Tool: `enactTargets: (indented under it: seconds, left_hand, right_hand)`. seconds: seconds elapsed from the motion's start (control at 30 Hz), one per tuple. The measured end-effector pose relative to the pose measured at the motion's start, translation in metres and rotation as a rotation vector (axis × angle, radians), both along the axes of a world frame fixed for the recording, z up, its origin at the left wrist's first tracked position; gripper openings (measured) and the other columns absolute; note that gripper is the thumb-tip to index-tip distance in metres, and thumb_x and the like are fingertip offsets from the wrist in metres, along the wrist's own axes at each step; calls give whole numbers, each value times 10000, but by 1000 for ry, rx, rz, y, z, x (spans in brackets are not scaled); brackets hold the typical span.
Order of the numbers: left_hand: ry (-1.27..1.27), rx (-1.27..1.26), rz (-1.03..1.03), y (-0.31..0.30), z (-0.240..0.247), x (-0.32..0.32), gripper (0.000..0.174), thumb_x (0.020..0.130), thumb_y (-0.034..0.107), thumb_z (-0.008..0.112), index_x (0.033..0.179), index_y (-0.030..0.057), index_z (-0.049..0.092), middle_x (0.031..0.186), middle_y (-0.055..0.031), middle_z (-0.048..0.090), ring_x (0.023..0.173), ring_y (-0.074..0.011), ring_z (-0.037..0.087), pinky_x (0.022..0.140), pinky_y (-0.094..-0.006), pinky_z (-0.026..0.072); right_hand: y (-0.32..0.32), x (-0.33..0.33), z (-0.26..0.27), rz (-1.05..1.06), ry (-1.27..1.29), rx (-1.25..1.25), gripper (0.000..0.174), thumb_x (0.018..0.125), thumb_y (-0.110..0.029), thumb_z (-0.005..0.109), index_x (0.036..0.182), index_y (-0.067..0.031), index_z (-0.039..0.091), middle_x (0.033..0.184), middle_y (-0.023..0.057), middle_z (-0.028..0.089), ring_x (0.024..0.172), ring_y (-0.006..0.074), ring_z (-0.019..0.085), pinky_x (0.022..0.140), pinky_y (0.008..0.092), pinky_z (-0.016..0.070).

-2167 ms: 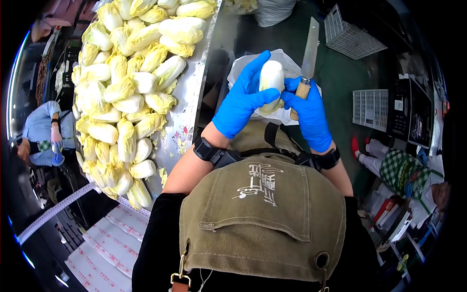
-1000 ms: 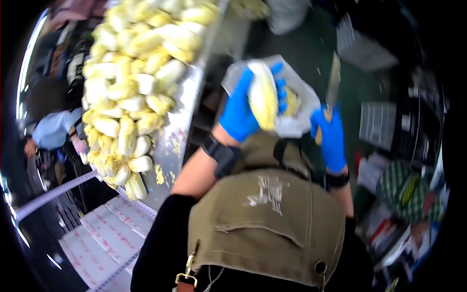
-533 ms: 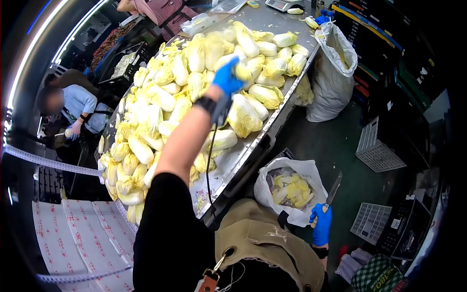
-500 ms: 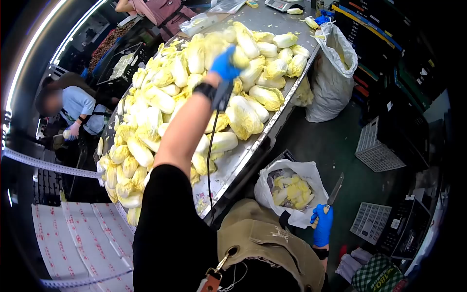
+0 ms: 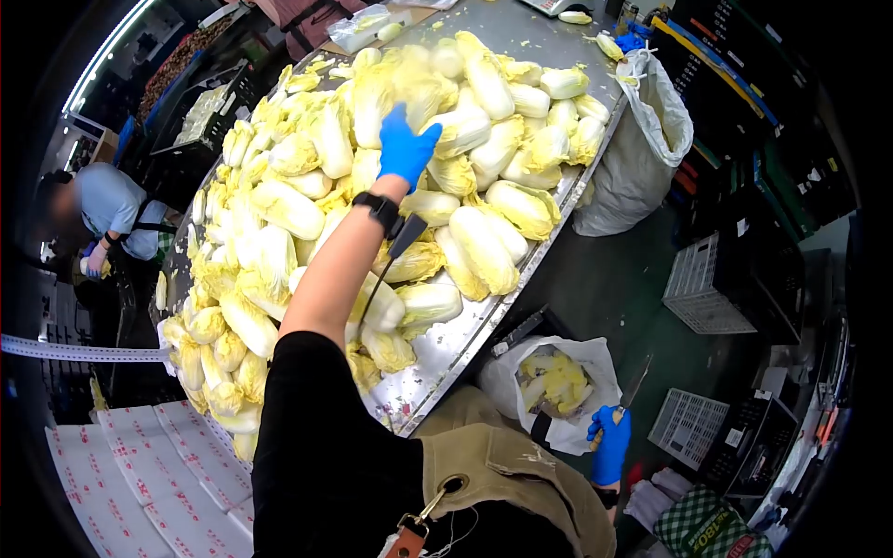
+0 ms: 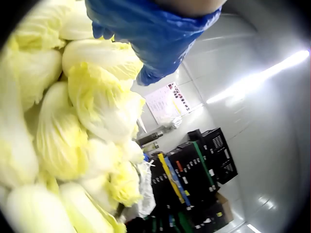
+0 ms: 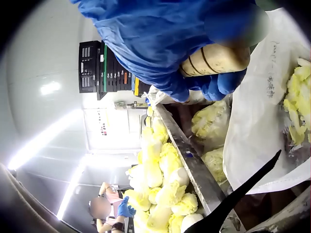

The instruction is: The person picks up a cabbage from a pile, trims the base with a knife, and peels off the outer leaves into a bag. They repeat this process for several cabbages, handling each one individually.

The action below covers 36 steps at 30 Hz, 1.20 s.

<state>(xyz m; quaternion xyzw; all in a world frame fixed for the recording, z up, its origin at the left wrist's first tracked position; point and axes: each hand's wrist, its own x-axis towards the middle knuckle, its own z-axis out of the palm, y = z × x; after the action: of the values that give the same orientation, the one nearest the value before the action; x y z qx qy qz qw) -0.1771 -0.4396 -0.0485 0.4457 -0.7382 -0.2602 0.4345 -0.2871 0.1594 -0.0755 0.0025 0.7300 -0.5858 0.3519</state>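
Observation:
My left hand (image 5: 407, 149), in a blue glove, reaches over the pile of napa cabbages (image 5: 288, 206) on the metal table. Its thumb is spread from the fingers and nothing shows in its grasp. In the left wrist view the gloved left hand (image 6: 146, 36) is above pale yellow cabbages (image 6: 99, 99). Beyond the fingertips one part of the pile is blurred. Low on the right, my gloved right hand (image 5: 610, 437) grips a knife (image 5: 636, 383), its blade pointing up and away. The right wrist view shows the wooden knife handle (image 7: 218, 60) inside curled fingers.
A white bag (image 5: 595, 358) of trimmed leaves stands beside the metal table's edge (image 5: 484, 339). Another white sack (image 5: 642, 153) is at the far corner. Grey crates (image 5: 688, 428) sit on the floor at right. Another person (image 5: 116, 214) works at left.
My left hand carried a cabbage from above the bag to the pile, and now it shows open without it. The right hand kept the knife and moved lower right in the head view.

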Motion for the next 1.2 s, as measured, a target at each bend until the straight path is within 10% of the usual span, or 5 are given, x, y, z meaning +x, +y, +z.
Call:
enactTargets:
  seconds: [0.33, 0.53, 0.67, 1.0, 1.2]
  left_hand:
    - [-578, -4, 322, -36, 48, -42, 839, 616, 488, 805, 1235, 24, 481, 1190, -199, 580, 1095, -369, 557, 945, -466, 437]
    - [719, -90, -165, 0, 90, 12, 470, 758, 240, 779, 1129, 29, 584, 1005, -84, 655, 925, -262, 646, 785, -363, 537]
    - [1057, 722, -627, 96, 102, 59, 367, 889, 110, 624, 1241, 83, 526, 1205, -66, 583, 1128, -230, 561, 953, -412, 466]
    - [555, 670, -1146, 316, 85, 62, 1061, 677, 459, 805, 1458, 31, 228, 1456, -152, 353, 1322, -276, 389, 1104, -405, 309]
    - [76, 1030, -1493, 321, 110, 21, 1045, 690, 370, 803, 1486, 44, 209, 1468, -104, 353, 1317, -217, 382, 1092, -355, 300]
  right_hand:
    - [-24, 19, 27, -18, 78, 108, 154, 895, -166, 610, 909, -79, 484, 657, 23, 536, 498, 98, 511, 427, 235, 395]
    - [-53, 9, 35, 96, 45, -119, 134, 898, -175, 608, 939, -62, 547, 750, 57, 597, 573, 128, 559, 517, 248, 460]
    - [-139, 13, 70, 238, -401, -480, 478, 936, -298, 566, 1341, -79, 439, 1161, 103, 605, 930, 206, 638, 746, 292, 527]
    - [-121, 6, 74, 380, -817, -1349, 563, 933, -354, 571, 1381, -45, 424, 1282, 125, 540, 1150, 201, 554, 988, 377, 453]
    - [-69, 4, 127, 464, 217, -545, 540, 866, -228, 703, 1332, -55, 494, 1063, 15, 618, 952, 99, 576, 838, 254, 487]
